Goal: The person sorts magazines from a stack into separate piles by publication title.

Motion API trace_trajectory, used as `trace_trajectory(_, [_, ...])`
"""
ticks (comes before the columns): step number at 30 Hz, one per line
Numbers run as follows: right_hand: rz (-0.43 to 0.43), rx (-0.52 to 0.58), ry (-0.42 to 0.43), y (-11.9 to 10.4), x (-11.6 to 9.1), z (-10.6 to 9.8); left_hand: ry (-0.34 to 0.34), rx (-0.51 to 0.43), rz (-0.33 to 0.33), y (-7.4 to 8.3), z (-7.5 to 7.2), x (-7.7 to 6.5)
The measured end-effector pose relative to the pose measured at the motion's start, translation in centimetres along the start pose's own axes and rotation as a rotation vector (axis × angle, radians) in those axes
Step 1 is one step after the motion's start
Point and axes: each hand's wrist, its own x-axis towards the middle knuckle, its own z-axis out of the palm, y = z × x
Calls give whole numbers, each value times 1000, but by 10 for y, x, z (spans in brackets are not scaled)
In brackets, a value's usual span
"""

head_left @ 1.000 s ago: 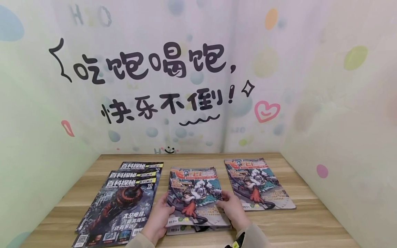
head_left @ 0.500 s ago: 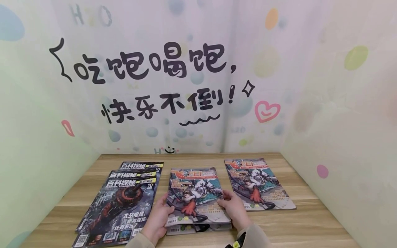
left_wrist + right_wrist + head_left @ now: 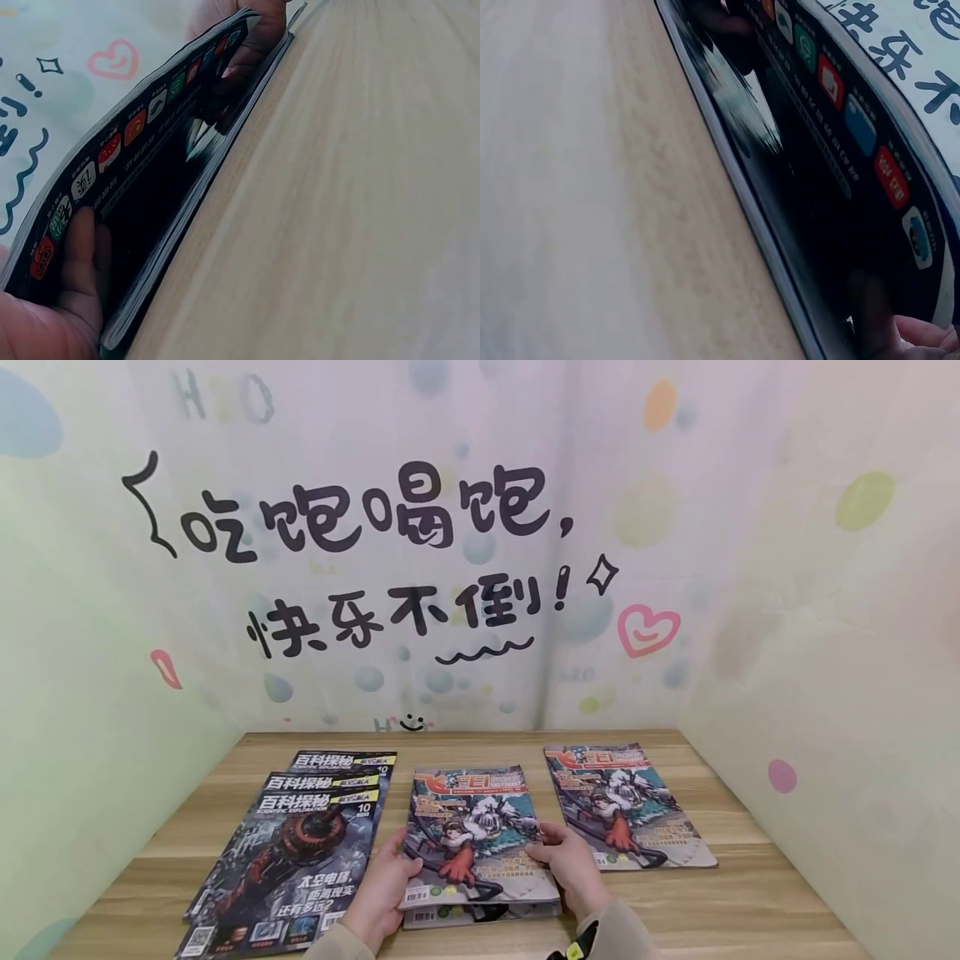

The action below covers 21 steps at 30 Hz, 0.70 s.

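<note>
In the head view, my left hand grips the left edge of a comic-style magazine, thumb on its cover and fingers underneath. The opposite edge is held by my right hand. A matching magazine lies below on the table, its near edge showing. From the left wrist, the raised magazine's dark back cover with colored icons shows, tilted above the lower one, with left fingers against it. The right wrist view shows the same back cover bowed above the lower magazine, and part of my right hand.
To the left, several dark science magazines lie overlapped in a staggered row. Another comic-style magazine lies at the right. The wooden table meets printed fabric walls at the back and both sides.
The head view has shifted very slightly. Both hands keep their hold on the upper magazine, almost in the same place.
</note>
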Motion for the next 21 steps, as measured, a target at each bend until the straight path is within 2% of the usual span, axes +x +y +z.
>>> trace_trajectory(10, [19,51,-20,0,0,-1,-23,-46,-30,0,-1,-1])
trace_trajectory(21, [-15,-17,-80,1,1,-2,-38,-33,-22,2,0,-3])
